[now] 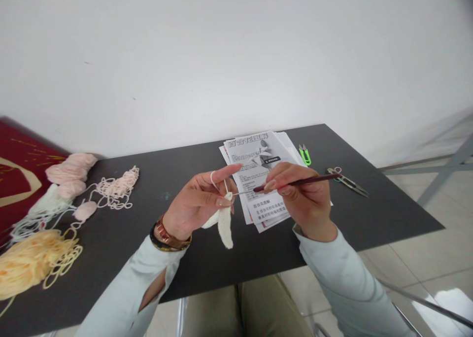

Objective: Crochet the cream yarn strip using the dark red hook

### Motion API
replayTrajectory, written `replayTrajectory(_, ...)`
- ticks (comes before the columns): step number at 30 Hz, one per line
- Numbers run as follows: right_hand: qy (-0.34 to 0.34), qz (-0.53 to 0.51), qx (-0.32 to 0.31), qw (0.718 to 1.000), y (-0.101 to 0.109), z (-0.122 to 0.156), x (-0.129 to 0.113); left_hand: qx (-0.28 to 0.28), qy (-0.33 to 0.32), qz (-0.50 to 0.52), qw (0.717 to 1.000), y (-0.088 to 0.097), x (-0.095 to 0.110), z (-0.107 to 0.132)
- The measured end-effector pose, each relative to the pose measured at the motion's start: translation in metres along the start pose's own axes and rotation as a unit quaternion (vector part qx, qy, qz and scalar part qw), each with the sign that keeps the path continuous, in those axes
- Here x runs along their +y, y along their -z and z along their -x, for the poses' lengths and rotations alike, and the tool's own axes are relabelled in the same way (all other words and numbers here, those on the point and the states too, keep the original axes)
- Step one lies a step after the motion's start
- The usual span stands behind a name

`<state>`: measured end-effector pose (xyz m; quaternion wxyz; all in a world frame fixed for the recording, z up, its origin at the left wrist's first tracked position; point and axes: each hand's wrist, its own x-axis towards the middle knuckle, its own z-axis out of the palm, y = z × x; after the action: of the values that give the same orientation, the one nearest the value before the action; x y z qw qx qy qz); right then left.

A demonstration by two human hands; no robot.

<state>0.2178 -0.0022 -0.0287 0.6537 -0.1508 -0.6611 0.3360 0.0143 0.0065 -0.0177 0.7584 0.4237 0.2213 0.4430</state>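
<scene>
My left hand (pixel 201 199) pinches a small white crocheted piece (pixel 224 224) that hangs down from thumb and middle finger. White yarn (pixel 213 178) loops over its stretched index finger. My right hand (pixel 301 194) grips a dark brown crochet hook (pixel 306 181) whose metal tip points left into the top of the white piece. Both hands hover above the black table (pixel 369 204). Under them lies a stack of printed instruction sheets (pixel 254 162).
Green thread snips (pixel 305 154) lie beside the sheets, small metal scissors (pixel 347 180) further right. At the table's left are pink yarn (pixel 72 172), a loose pink tangle (pixel 118 188) and yellow yarn (pixel 33 260). A white wall stands behind; a red cloth (pixel 18 172) shows at far left.
</scene>
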Motion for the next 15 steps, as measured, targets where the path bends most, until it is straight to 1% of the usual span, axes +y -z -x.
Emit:
replayTrajectory(4,-0.015,-0.016,0.02,1.0,-0.0033,0.0018,0.0032,-0.006,0.001,-0.012,1.0,-0.0003,0.0004,0.0023)
replayTrajectory(7,-0.018,-0.026,0.03,0.999,-0.0048,0.0038,0.0054,-0.022,0.003,-0.022,1.0,-0.0003,0.0007,0.0034)
replayTrajectory(10,-0.042,-0.036,0.045,0.997,-0.0053,0.0062,0.0069,-0.042,0.006,-0.034,0.999,0.0003,0.0019,0.0046)
replayTrajectory(12,-0.057,-0.029,0.056,0.996,-0.0051,0.0072,0.0073,-0.042,-0.004,-0.049,0.998,0.0013,0.0032,0.0056)
replayTrajectory(13,-0.054,-0.022,0.057,0.997,-0.005,0.0073,0.0072,-0.036,-0.013,-0.059,0.998,0.002,0.0036,0.0061)
replayTrajectory(15,-0.025,-0.006,0.055,0.998,-0.0048,0.007,0.0063,-0.019,-0.034,-0.085,0.996,0.0033,0.0033,0.0063)
